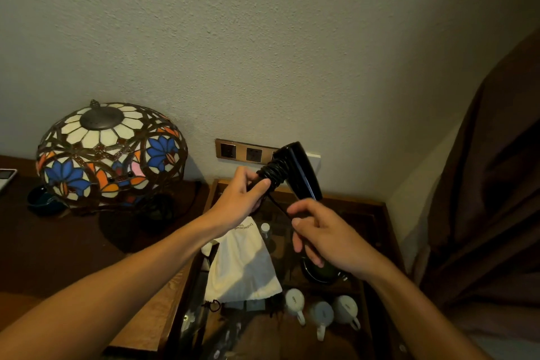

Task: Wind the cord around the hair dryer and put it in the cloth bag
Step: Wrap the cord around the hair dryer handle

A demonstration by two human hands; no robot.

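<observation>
Your two bare forearms fill the lower part of the frame, reaching up toward the centre. Your left hand (242,196) is curled around the handle of the black hair dryer (295,169), thumb pressed against the coils of cord (273,174) already wound tightly there. The dryer is held in the air just right of centre, its barrel slanting down to the right in front of the wall socket plate (242,152). From the coils a loose length of cord runs down to your right hand (318,238), whose fingers are closed on it, thumb on top; the plug (340,275) seems to show just under that hand, though it is dark there.

Below the hands, the cream cloth bag (242,266) lies flat on the glass top of a wooden cabinet (380,213), its drawstring end toward the bottom of the frame. Under the glass, at lower centre, sit three white cups (321,310). At the left of the frame a stained-glass lamp (111,152) stands on a dark table (58,248), with a dark bowl (43,202) beside it. Brown curtain (496,184) hangs down the right edge.
</observation>
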